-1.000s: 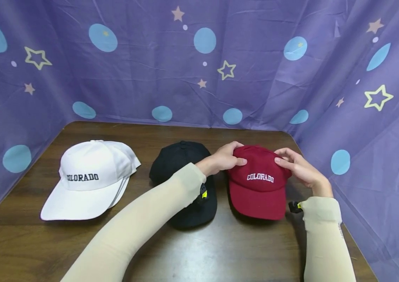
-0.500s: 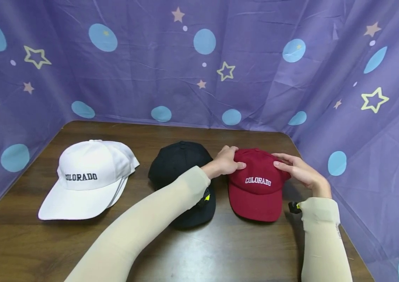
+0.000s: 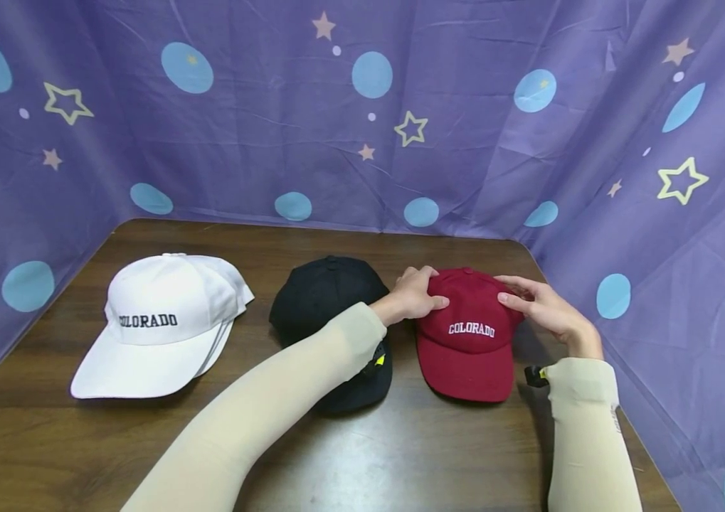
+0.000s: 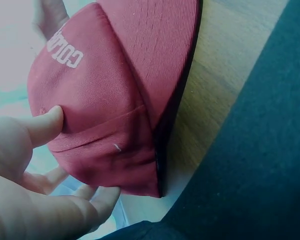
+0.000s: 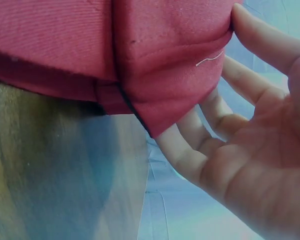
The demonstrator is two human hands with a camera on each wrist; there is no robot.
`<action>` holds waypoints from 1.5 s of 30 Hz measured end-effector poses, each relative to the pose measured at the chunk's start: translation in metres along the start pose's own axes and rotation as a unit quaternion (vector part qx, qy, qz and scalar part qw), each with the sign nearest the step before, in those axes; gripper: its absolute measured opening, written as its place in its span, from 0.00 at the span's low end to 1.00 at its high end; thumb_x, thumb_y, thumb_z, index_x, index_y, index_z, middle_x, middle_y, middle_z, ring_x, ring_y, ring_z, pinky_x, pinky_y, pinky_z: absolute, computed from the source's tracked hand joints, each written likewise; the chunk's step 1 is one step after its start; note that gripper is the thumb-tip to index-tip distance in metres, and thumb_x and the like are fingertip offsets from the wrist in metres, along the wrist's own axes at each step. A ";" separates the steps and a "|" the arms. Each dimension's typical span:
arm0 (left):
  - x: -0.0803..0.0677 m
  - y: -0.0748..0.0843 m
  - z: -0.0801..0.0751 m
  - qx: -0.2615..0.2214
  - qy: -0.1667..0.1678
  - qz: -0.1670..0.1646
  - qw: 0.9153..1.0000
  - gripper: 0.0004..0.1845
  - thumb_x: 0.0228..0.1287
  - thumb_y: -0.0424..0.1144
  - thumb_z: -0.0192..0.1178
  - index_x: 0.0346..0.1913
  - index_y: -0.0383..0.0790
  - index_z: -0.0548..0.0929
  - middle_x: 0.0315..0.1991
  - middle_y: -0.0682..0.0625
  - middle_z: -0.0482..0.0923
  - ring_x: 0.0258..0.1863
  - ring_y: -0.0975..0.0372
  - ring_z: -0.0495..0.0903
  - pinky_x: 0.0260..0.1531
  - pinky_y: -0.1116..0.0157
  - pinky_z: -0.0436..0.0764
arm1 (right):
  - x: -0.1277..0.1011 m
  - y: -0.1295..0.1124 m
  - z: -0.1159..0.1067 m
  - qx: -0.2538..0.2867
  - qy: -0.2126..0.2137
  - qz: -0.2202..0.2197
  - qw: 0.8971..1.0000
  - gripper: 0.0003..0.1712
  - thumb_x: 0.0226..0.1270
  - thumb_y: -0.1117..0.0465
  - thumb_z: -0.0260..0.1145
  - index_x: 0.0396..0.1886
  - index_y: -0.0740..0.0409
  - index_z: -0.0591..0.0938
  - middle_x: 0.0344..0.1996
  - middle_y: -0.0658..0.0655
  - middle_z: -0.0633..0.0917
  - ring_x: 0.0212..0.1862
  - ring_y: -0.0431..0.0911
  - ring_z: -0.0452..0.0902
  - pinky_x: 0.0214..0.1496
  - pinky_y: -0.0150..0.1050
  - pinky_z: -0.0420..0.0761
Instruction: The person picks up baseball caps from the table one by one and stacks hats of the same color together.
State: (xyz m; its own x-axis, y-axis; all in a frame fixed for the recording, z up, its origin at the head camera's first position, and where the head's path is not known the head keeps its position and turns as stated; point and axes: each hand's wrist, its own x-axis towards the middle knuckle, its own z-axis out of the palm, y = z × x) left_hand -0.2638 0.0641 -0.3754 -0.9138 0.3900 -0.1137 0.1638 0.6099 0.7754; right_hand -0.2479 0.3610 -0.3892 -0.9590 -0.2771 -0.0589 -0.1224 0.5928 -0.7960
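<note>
1. Head view: saw a red cap [image 3: 468, 334] lying on the wooden table [image 3: 80, 441] at centre right of the frame, brim toward the bottom edge. Found the left hand [image 3: 415, 294] curled over the crown's left side, thumb on top, and the right hand [image 3: 544, 306] cupping its right side, so held between both. Noted a black cap [image 3: 326, 299] just left of it, partly under the left sleeve, and a white cap [image 3: 160, 323] at far left.
2. Left wrist view: showed the left hand [image 4: 25, 170] at lower left, thumb pressed on the red cap [image 4: 115, 100], fingers wrapped under its rear edge.
3. Right wrist view: showed the right hand [image 5: 250, 140] at right, thumb on top of the red cap [image 5: 105, 45], fingers tucked beneath its edge, pinching the fabric.
</note>
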 end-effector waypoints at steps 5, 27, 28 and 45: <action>0.001 -0.002 -0.001 0.005 0.004 0.010 1.000 0.32 0.74 0.43 0.68 0.76 0.39 0.71 0.69 0.39 0.70 0.71 0.47 0.69 0.70 0.54 0.72 | 0.002 0.000 0.000 -0.007 0.006 -0.012 1.000 0.32 0.81 0.57 0.65 0.78 0.63 0.70 0.63 0.69 0.74 0.49 0.35 0.83 0.51 0.33 0.83; 0.016 0.002 0.024 0.026 0.043 0.063 0.997 0.25 0.78 0.35 0.62 0.73 0.41 0.73 0.71 0.45 0.77 0.72 0.54 0.74 0.71 0.59 0.72 | -0.013 0.005 -0.016 -0.060 0.038 0.009 0.997 0.30 0.81 0.57 0.66 0.75 0.65 0.73 0.60 0.67 0.83 0.51 0.41 0.79 0.50 0.31 0.80; 0.016 0.002 0.026 0.031 0.045 0.064 0.996 0.25 0.78 0.35 0.62 0.73 0.41 0.73 0.71 0.45 0.77 0.72 0.55 0.74 0.70 0.58 0.72 | -0.014 0.005 -0.017 -0.063 0.038 0.010 0.997 0.30 0.81 0.57 0.66 0.75 0.65 0.73 0.60 0.67 0.83 0.50 0.40 0.79 0.50 0.30 0.80; -0.008 0.010 -0.015 0.075 0.001 0.125 0.989 0.31 0.77 0.33 0.62 0.79 0.38 0.66 0.75 0.42 0.71 0.73 0.52 0.72 0.71 0.59 0.72 | -0.022 0.001 -0.027 -0.062 0.027 0.019 0.998 0.33 0.83 0.52 0.63 0.79 0.62 0.70 0.67 0.66 0.80 0.52 0.31 0.77 0.53 0.25 0.77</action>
State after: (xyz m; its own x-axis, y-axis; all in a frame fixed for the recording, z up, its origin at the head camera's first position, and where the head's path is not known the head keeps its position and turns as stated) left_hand -0.2603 0.0563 -0.3570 -0.8387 0.5400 0.0713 0.4377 0.5903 0.6782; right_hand -0.2336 0.3879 -0.3725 -0.9754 -0.2141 -0.0529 -0.1132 0.6917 -0.7133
